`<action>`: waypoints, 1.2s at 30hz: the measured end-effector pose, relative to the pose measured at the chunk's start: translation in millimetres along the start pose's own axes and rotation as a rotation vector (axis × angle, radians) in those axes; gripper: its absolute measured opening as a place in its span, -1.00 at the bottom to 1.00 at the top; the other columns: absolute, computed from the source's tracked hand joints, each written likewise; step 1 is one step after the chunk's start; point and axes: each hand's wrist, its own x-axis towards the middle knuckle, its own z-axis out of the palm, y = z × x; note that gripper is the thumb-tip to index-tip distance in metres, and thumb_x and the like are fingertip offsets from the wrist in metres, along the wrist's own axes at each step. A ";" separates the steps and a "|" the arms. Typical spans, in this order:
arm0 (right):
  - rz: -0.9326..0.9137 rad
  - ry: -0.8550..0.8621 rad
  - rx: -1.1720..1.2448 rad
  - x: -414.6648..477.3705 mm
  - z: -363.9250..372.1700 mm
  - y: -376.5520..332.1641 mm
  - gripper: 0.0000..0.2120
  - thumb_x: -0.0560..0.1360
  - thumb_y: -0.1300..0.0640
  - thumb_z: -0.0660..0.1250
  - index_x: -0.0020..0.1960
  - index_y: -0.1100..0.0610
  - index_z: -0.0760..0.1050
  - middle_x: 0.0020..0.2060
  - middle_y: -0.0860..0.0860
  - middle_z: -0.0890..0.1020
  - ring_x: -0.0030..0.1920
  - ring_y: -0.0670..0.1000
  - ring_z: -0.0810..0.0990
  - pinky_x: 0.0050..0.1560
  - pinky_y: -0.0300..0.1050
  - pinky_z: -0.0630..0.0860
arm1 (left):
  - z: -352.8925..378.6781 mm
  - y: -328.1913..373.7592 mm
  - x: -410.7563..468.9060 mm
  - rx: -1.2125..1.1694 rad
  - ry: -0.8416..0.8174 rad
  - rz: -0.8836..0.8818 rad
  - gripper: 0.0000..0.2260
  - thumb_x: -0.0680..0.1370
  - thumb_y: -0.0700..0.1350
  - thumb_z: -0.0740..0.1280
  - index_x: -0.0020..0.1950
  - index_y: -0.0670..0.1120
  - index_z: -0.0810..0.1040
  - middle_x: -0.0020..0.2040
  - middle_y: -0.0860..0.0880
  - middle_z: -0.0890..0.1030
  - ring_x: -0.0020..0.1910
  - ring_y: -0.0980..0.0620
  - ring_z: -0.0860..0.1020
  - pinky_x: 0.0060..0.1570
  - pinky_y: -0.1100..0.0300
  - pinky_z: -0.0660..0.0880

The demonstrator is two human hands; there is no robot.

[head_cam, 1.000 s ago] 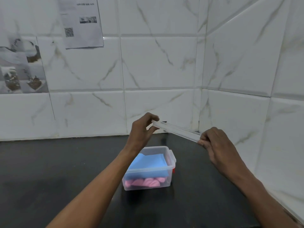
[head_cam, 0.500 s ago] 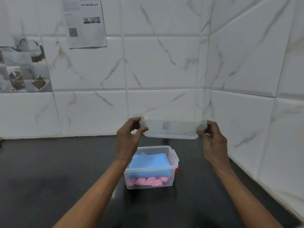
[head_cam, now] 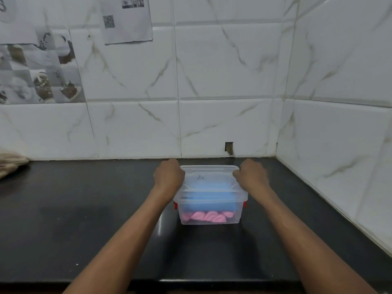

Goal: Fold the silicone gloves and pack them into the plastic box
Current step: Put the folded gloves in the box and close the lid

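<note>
Around us the white marbled wall point(head_cam: 212, 71) meets in a corner at the far right, and below it runs the black bench point(head_cam: 84, 219), which carries everything we handle. Our two bare forearms reach forward over the bench, one on each side of the clear box point(head_cam: 238, 211), which stands near the back wall, a little right of the middle. On the box lies the clear lid point(head_cam: 209, 172); it covers the opening, though we cannot tell whether it is pressed fully home. Through the plastic we see the blue glove point(head_cam: 209, 202) folded flat in the upper part of the box, and under it, against the floor of the box, the pink glove point(head_cam: 204, 216) with its fingertips toward us. Our left grip point(head_cam: 169, 174) is clenched around the lid's left end, fingers curled over the edge, and our right grip point(head_cam: 251, 174) is clenched around the right end in the same way. High on the wall at the left hangs a paper point(head_cam: 127, 20) with a printed code, beside some picture tiles point(head_cam: 38, 71). A crumpled cloth point(head_cam: 10, 162) lies at the bench's far left edge, well apart from the box. A red latch shows at the box's left end point(head_cam: 175, 205) and another at the right point(head_cam: 245, 204), both just under the rim. A small dark hole point(head_cam: 229, 147) sits in the wall behind the box.
</note>
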 end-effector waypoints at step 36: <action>-0.007 -0.166 0.034 0.1 29.5 6.5 -0.57 0.61 0.13 0.02 0.46 0.05 0.30 0.36 0.10 0.48 0.22 0.15 0.51 0.14 0.02 0.42 | 28.3 -14.2 -3.0 -0.293 -0.189 -0.005 -0.60 0.63 -0.17 0.07 0.45 -0.08 0.42 0.42 -0.14 0.48 0.33 -0.17 0.48 0.35 0.03 0.38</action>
